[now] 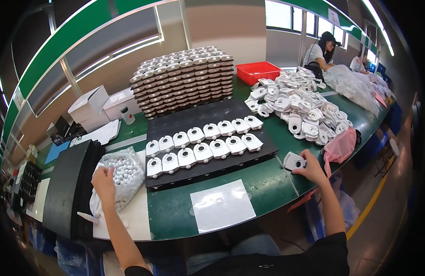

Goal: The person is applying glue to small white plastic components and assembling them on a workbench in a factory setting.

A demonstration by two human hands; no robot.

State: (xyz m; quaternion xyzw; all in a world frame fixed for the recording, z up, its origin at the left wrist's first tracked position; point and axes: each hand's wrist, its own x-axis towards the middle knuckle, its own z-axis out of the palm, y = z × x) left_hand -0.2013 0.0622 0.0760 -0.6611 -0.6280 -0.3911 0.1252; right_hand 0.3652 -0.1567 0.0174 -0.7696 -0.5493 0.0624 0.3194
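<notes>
At right of green bench (267,180), your right hand (312,168) has fingers clamped on white part (292,161); your left hand (103,183) at bagged white balls (126,171), finger closure indiscernible.

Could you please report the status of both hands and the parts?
Left hand at bag of white balls. Right hand holding white part. Nothing visible between that part and black tray.

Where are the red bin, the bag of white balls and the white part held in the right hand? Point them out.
Red plastic bin (246,76): head view, near wall.
Bag of white balls (123,197): head view, lower plastic.
Held white plastic part (290,160): head view, face left of its hole.
</notes>
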